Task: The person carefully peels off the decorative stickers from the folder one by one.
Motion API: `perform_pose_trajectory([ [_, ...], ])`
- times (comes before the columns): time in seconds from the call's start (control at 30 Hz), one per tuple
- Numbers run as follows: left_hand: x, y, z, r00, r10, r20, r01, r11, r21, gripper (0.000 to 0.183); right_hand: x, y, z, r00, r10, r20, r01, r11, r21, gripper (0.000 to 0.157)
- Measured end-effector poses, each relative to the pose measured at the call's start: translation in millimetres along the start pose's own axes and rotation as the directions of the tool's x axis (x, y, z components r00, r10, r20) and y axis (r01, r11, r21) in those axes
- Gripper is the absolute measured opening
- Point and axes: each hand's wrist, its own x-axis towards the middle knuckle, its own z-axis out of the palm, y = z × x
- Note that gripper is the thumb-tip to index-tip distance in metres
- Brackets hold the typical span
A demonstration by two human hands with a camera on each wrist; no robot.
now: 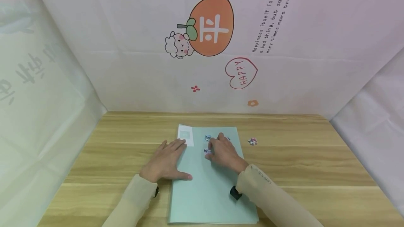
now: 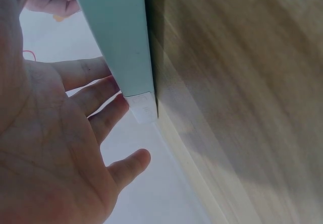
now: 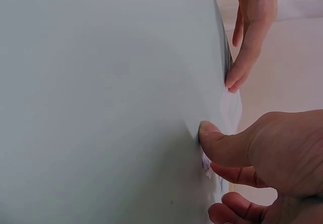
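A light green folder point(image 1: 217, 199) lies on the wooden table, with a white label point(image 1: 190, 142) wrapped round its top left corner. My left hand point(image 1: 167, 160) rests over the folder's left edge, fingers spread and thumb on the cover. In the left wrist view its fingertips point(image 2: 118, 103) are at the thick spine. On the upper part of the cover, my right hand point(image 1: 224, 151) pinches a small cartoon sticker point(image 1: 207, 151) between thumb and index finger, close against the surface. Another cartoon sticker point(image 1: 207, 137) is just above it. A third sticker point(image 1: 228, 138) shows partly beyond the knuckles.
One more colourful sticker point(image 1: 252, 141) lies on the table point(image 1: 303, 164) to the right of the folder. Behind the table hangs a white printed cloth point(image 1: 142, 80), with further cloth at both sides. A dark wrist strap point(image 1: 235, 193) hangs under the right sleeve.
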Motion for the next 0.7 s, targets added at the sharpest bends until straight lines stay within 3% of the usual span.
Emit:
perform_pose_trajectory([
  [0.43, 1.7, -1.7, 2.6, 1.0, 0.005, -0.007, -0.005, 1.0, 0.001, 0.11, -2.0, 3.0, 0.6, 0.999, -0.012, -0.042, 0.011, 1.0, -0.025, 0.03],
  [0.7, 3.2, -2.2, 4.1, 1.0, 0.002, -0.008, -0.002, 1.0, 0.01, 0.11, -3.2, 2.0, 2.0, 0.994, -0.045, -0.096, 0.041, 0.998, -0.043, 0.023],
])
